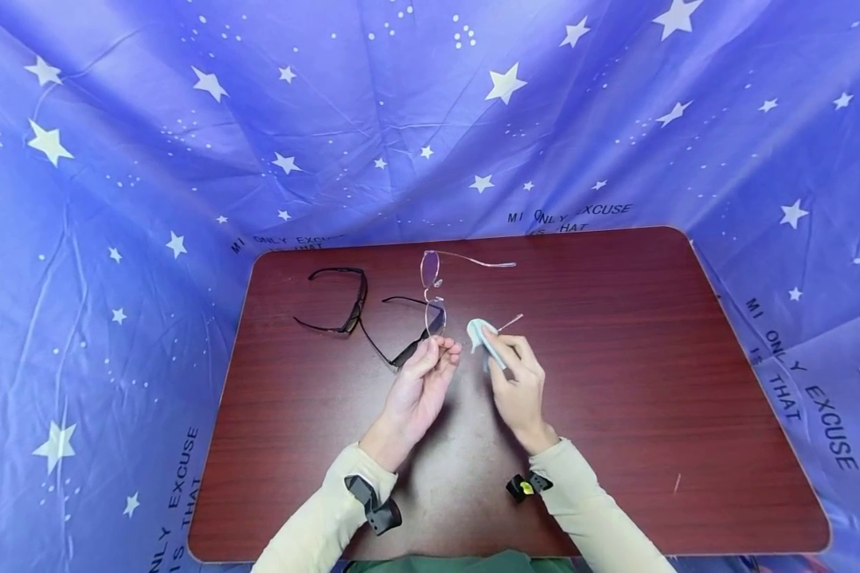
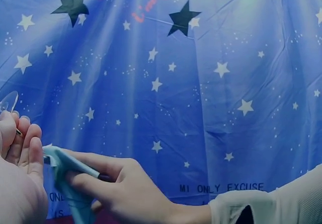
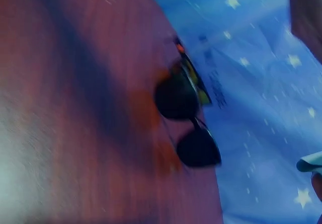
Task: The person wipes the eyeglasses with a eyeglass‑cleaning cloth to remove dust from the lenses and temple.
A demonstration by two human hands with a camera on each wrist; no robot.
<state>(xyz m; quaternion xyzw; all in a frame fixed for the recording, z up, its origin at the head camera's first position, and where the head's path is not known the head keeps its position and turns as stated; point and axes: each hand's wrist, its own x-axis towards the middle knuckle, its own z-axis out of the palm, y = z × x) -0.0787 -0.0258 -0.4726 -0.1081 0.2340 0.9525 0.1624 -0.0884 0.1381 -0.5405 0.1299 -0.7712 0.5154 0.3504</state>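
My left hand pinches a pair of thin-rimmed clear eyeglasses by the lower lens, the frame standing upright above the fingers. In the left wrist view, a lens edge shows over the left fingertips. A light blue cloth is held between the thumb and fingers of my right hand. A thin temple arm tip sticks out past the cloth, its middle hidden by cloth and fingers. The same cloth hangs down in the left wrist view, close beside the left fingers.
Two dark pairs lie on the brown table: black glasses at the back left, and black sunglasses partly behind the left hand and clear lens. A star-printed blue curtain surrounds the table. A thin pale sliver lies front right.
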